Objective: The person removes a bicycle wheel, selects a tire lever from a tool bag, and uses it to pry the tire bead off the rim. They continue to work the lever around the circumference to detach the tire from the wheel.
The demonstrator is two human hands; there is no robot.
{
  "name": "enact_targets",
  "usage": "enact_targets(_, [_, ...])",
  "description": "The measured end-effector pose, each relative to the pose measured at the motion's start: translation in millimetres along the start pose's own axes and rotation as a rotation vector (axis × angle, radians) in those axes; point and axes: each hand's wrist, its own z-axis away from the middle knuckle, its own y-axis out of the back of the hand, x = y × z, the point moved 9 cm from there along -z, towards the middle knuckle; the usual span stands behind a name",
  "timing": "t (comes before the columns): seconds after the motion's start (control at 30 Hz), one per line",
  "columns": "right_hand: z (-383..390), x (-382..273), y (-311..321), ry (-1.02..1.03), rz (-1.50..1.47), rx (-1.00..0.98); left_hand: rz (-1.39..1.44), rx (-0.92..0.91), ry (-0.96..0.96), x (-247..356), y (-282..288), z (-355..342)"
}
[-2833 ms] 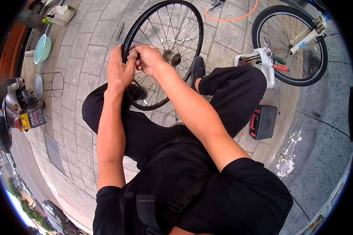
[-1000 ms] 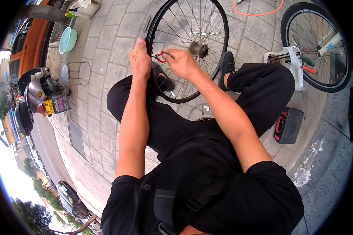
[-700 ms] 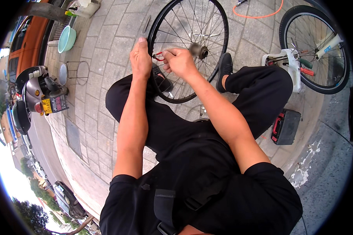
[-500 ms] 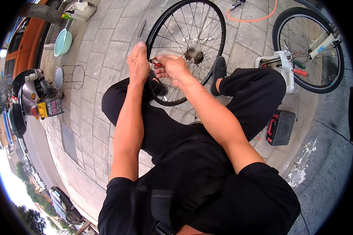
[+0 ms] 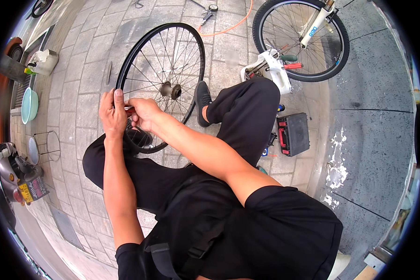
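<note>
The left hand (image 5: 111, 117) lies flat-fingered against the near rim of a loose black bicycle wheel (image 5: 161, 84), fingers pointing up along the tyre, while the right hand (image 5: 143, 113), just beside it and touching the same stretch of rim, is closed in a pinch on a small red tool (image 5: 129, 110) that is mostly hidden. The wheel stands on the paving between the person's black-trousered legs, its hub (image 5: 171, 90) above and right of both hands. Farther right of the hands lie a black tool case (image 5: 293, 134) and a white bicycle (image 5: 297, 41).

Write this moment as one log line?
left hand: on wheel rim | right hand: holding small red tool at rim | wheel: upright
</note>
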Motion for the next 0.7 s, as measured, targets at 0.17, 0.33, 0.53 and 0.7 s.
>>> enact_targets(0.17, [-13,7,-6,-0.084,0.001,0.13,-0.16,0.007,-0.134,12,5,2])
enact_targets(0.33, [-11,-9,-2,0.03,0.019,0.073,-0.204,-0.116,0.008,-4,0,28])
enact_targets(0.53, [-27,-9,3,0.103,0.11,-0.004,-0.01,-0.134,0.304,-21,-7,33])
enact_targets(0.7, [3,-17,-19,0.09,0.14,-0.192,-0.025,-0.184,0.109,-25,-3,27])
